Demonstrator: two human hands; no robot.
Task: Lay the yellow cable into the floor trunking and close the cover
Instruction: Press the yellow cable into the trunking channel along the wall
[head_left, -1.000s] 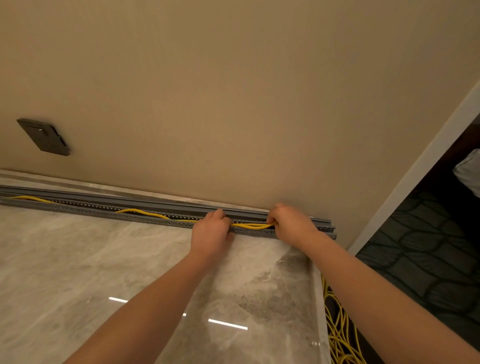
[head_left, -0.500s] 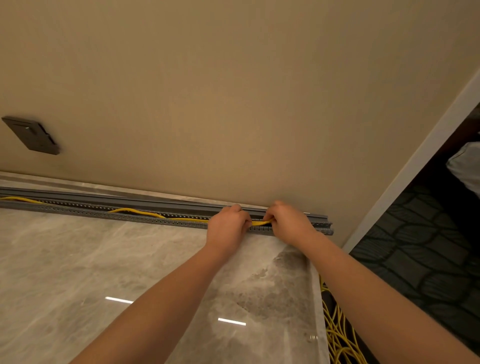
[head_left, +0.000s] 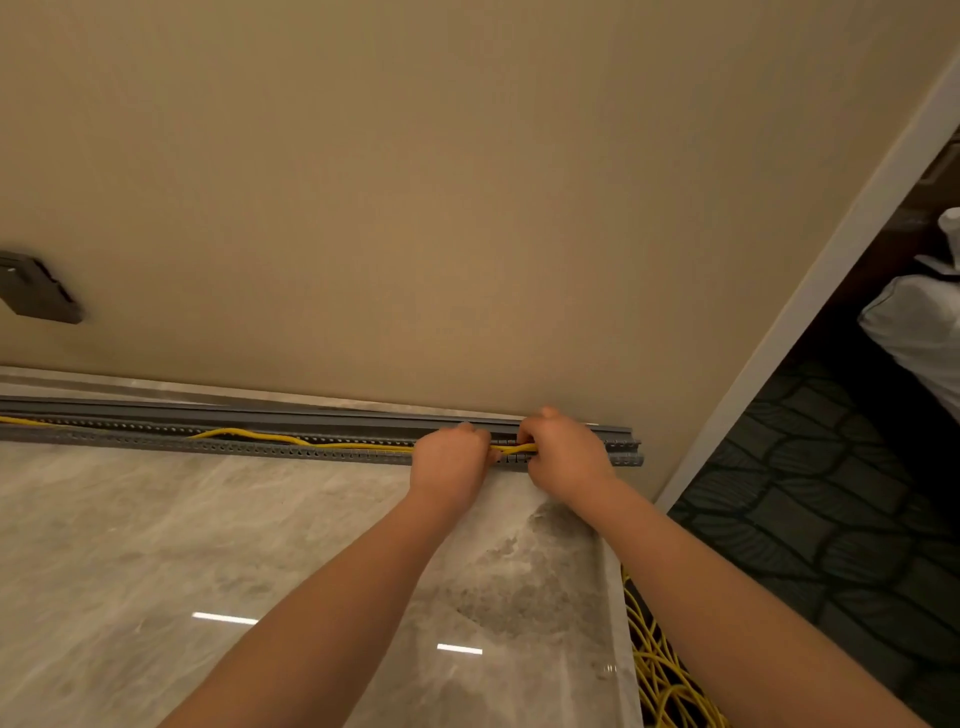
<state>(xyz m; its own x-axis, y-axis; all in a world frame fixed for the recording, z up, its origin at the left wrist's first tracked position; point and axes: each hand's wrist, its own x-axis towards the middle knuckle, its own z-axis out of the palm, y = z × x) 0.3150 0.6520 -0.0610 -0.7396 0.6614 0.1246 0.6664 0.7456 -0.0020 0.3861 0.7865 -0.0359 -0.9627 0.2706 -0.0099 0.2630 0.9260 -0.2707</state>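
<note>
A grey slotted floor trunking (head_left: 311, 453) runs along the foot of the beige wall, open on top. Its long grey cover (head_left: 260, 415) lies behind it against the wall. The yellow cable (head_left: 270, 435) lies loosely in the channel, bulging up in a wave at the middle. My left hand (head_left: 451, 460) and my right hand (head_left: 563, 453) sit close together near the trunking's right end. Both pinch the cable, and a short stretch of it shows between them. The fingertips are hidden behind the knuckles.
Loose loops of yellow cable (head_left: 667, 675) are piled on the dark carpet (head_left: 831, 519) at the lower right, past the marble floor's edge. A dark wall plate (head_left: 36, 291) sits at the left. A white door frame (head_left: 810, 291) rises on the right. A white bundle (head_left: 919, 332) lies beyond it.
My left hand has slid right along the trunking towards my right hand, shortening the stretch of cable between them. The right hand stayed nearly in place.
</note>
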